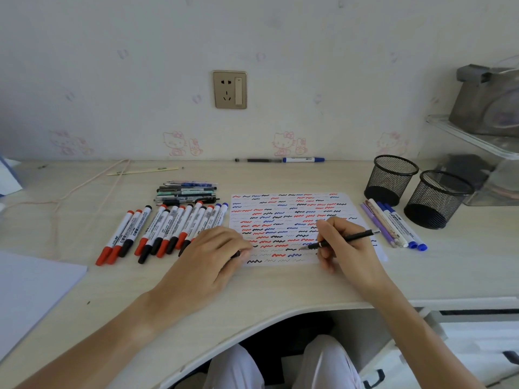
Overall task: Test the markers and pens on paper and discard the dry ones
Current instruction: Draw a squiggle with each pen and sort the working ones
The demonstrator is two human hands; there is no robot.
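Right hand (341, 242) pinching a black pen (337, 240), tip down on the scribbled paper (292, 220) near its near edge. Left hand (213, 254) curled at the paper's left edge, fingers closed round a small black cap (236, 254). Markers (168, 228) lying left of the paper.

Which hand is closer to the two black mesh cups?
The right hand. It holds a black pen on the paper, just left of the mesh cups. The left hand rests across the paper, beside the markers.
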